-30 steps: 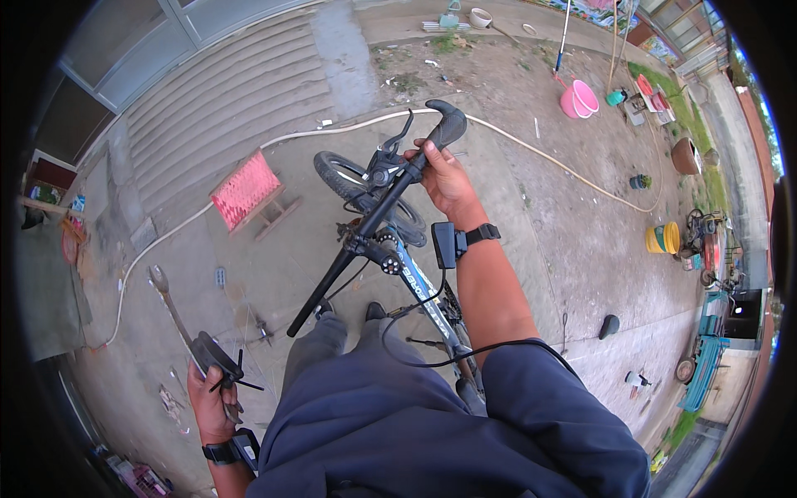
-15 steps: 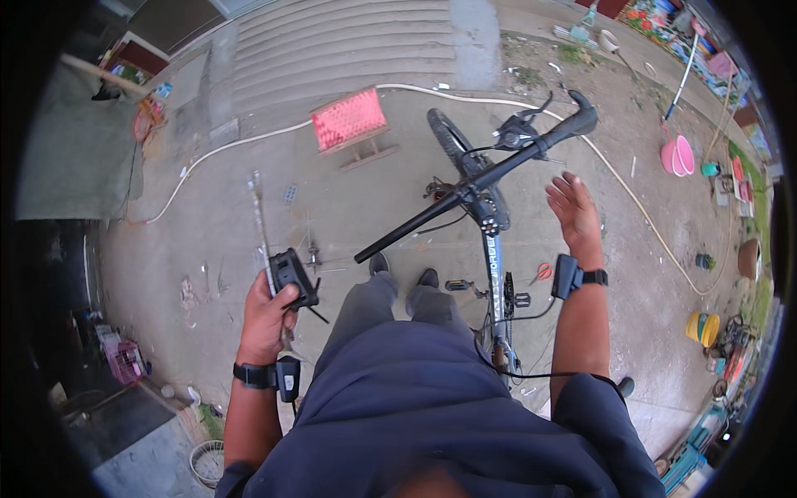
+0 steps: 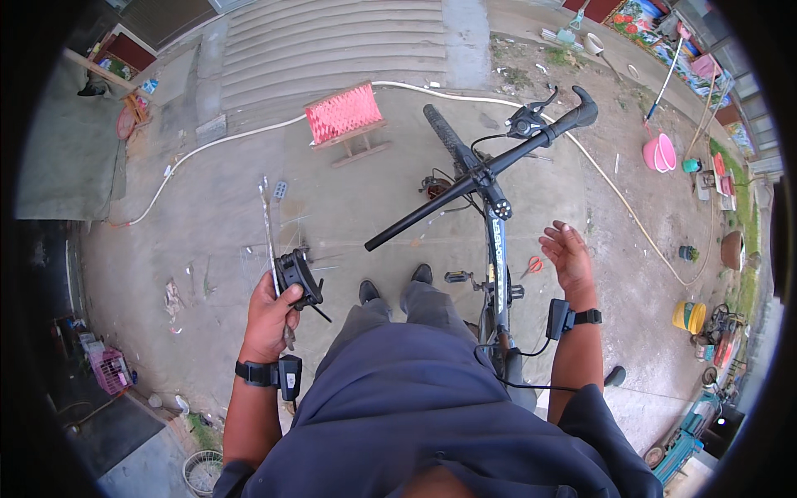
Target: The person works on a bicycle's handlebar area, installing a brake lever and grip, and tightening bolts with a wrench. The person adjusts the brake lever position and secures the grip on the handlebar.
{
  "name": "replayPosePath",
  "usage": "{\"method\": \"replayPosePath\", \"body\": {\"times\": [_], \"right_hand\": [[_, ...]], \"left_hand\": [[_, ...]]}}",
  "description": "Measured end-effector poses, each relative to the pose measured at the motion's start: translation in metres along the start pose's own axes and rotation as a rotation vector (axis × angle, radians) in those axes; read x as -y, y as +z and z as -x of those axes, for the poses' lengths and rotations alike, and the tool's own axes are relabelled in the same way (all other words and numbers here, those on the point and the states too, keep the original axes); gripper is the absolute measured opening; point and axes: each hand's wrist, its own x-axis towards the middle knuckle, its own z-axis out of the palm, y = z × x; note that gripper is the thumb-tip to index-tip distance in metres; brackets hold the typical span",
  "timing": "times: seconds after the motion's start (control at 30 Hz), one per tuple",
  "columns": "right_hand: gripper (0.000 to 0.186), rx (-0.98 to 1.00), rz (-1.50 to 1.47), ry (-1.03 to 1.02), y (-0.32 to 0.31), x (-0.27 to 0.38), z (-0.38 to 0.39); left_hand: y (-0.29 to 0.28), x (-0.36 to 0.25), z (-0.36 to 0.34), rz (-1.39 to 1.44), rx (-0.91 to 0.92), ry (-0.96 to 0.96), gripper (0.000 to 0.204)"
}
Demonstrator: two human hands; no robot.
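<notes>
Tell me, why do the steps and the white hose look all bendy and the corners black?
In the head view, the fisheye lens curves the steps and white hose toward the rim and leaves black corners; soft daylight throws only faint shadows; the left hand, right hand and handlebar look sharp.

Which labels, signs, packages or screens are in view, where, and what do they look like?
Frame decal: on the bike's top tube, right of centre; narrow strip, pale marks on dark paint.
Painted panel: upper right edge; flat, green with red flowers.
Blue packet: upper left, on the ground by the steps; small, flat.
No screens visible.
</notes>
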Motion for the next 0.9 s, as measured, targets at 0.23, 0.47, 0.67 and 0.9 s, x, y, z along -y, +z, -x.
{"method": "replayPosePath", "body": {"times": [0.23,0.47,0.67,0.9], "right_hand": [[0.046,0.028,0.134,0.11,0.052,-0.046,0.035],[0.02,0.102,0.195,0.23,0.103,-0.095,0.039],[0.044,0.232,0.352,0.211,0.113,-0.137,0.023],[0.045,0.078,0.243,0.402,0.154,-0.121,0.005]], "left_hand": [[-0.09,0.02,0.01,-0.038,-0.095,-0.054,0.029],[-0.162,0.026,0.002,-0.063,-0.168,-0.11,0.02],[-0.177,0.027,-0.027,-0.07,-0.184,-0.187,0.015],[-0.169,0.013,-0.075,-0.124,-0.197,-0.248,0.015]]}}
